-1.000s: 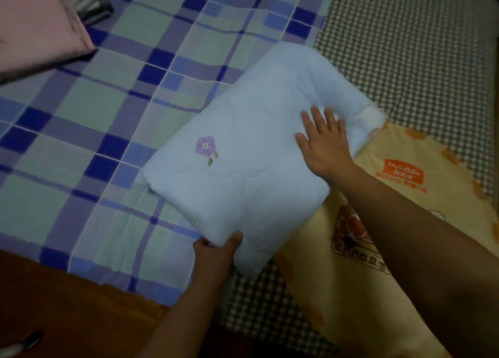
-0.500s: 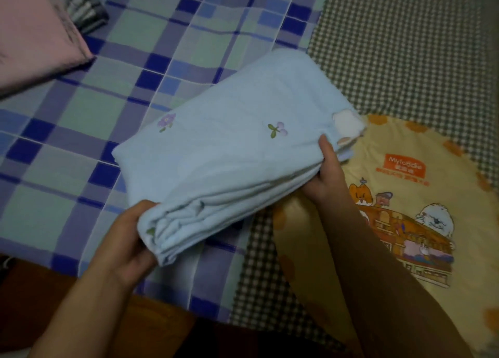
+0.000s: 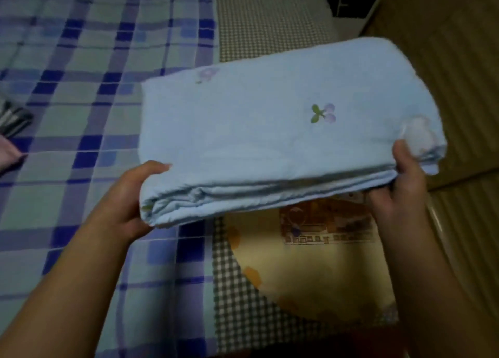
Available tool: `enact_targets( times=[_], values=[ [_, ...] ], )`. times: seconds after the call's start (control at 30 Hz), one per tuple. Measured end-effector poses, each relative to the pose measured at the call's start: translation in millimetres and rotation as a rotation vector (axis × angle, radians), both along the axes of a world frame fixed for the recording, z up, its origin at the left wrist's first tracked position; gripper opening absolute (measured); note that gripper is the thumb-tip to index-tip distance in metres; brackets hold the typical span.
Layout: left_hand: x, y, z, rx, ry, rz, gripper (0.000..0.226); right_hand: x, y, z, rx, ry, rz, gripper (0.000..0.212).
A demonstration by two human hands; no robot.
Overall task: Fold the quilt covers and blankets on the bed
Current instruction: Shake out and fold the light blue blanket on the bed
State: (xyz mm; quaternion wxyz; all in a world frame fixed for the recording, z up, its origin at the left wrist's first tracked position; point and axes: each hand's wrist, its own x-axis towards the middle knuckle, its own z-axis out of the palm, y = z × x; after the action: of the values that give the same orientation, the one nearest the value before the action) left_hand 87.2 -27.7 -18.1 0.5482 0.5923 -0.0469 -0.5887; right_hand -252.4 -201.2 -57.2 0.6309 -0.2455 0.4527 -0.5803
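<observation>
Above the bed (image 3: 81, 120), over the seam where its blue plaid sheet meets the checked cloth (image 3: 235, 290), a folded pale blue blanket (image 3: 270, 130) is held up flat between both hands. A yellow printed cover (image 3: 318, 271) lies beneath it. The left hand (image 3: 127, 203) grips the near left corner, the right hand (image 3: 402, 187) the near right corner, thumbs on top.

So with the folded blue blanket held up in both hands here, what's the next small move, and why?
Probably carry it a little left and set it flat on the plaid sheet. The light blue blanket is already folded into a compact stack, gripped at its near corners by the left hand and right hand, and it hangs partly over the yellow printed cloth.
</observation>
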Motion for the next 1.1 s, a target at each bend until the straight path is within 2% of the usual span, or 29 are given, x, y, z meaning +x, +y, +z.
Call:
enact_targets(
  times=[0.03, 0.07, 0.17, 0.2, 0.27, 0.3, 0.37, 0.4, 0.43, 0.47, 0.5, 0.57, 0.63, 0.7, 0.8, 0.9, 1.0, 1.1],
  values=[
    [-8.5, -9.3, -11.8, -0.011, 0.026, -0.066, 0.027, -21.6, 9.9, -5.3, 0.024, -0.045, -0.003, 0.054],
    [-19.1, -17.5, -33.2, -0.010, 0.019, -0.115, 0.038, -41.8, 19.5, -19.5, 0.087, -0.064, 0.000, 0.051],
    [-61.0, -16.2, -115.5, 0.108, -0.112, -0.152, 0.050, -85.3, 62.5, -77.6, 0.255, 0.090, -0.105, 0.036],
    [-78.5, -11.2, -140.4, 0.155, -0.180, -0.185, 0.052, -96.6, 76.6, -104.6, 0.335, 0.221, -0.140, 0.039],
    [-109.3, 2.6, -190.5, 0.259, -0.403, -0.291, 0.052, -124.3, 99.1, -164.1, 0.495, 0.342, -0.112, 0.080],
    [-119.8, 9.2, -205.9, 0.288, -0.524, -0.346, 0.054, -140.8, 104.2, -189.7, 0.549, 0.369, -0.131, 0.091],
    [-127.1, 9.6, -207.3, 0.327, -0.752, -0.363, 0.061, -168.1, 106.2, -222.6, 0.572, 0.534, -0.166, 0.080],
    [-129.1, 5.6, -204.8, 0.371, -0.861, -0.374, 0.069, -158.2, 100.7, -201.7, 0.592, 0.676, -0.216, 0.083],
    [-132.6, -2.6, -194.6, 0.402, -1.005, -0.434, 0.079, -151.7, 93.1, -187.4, 0.555, 0.880, -0.265, 0.087],
    [-139.6, -16.6, -178.6, 0.342, -1.188, -0.548, 0.088, -145.1, 82.9, -173.5, 0.437, 1.078, -0.318, 0.086],
    [-148.1, -33.5, -166.6, 0.201, -1.390, -0.653, 0.089, -134.2, 71.3, -156.4, 0.262, 1.253, -0.348, 0.079],
    [-171.5, -80.9, -147.2, -0.133, -1.606, -0.726, 0.073, -107.8, 32.9, -132.1, -0.187, 1.520, -0.223, 0.057],
    [-193.4, -139.6, -151.4, -0.251, -1.690, -0.755, 0.060, -68.3, -16.6, -128.2, -0.509, 1.718, 0.030, 0.047],
    [-213.5, -183.9, -172.4, -0.246, -1.762, -0.843, 0.057, -38.2, -58.9, -141.0, -0.582, 1.921, 0.253, 0.051],
    [-228.8, -193.1, -236.5, -0.191, -1.829, -0.963, 0.057, -43.4, -80.5, -201.1, -0.517, 2.106, 0.431, 0.062],
    [-233.9, -177.7, -299.1, -0.146, -1.887, -1.009, 0.060, -60.2, -69.6, -267.2, -0.483, 2.163, 0.490, 0.067],
    [-236.5, -188.6, -317.0, -0.126, -1.902, -0.980, 0.062, -53.3, -75.9, -286.2, -0.502, 2.119, 0.469, 0.068],
    [-236.9, -187.8, -308.8, -0.099, -1.889, -0.994, 0.061, -56.0, -76.7, -280.9, -0.494, 2.098, 0.492, 0.068]
  ],
)
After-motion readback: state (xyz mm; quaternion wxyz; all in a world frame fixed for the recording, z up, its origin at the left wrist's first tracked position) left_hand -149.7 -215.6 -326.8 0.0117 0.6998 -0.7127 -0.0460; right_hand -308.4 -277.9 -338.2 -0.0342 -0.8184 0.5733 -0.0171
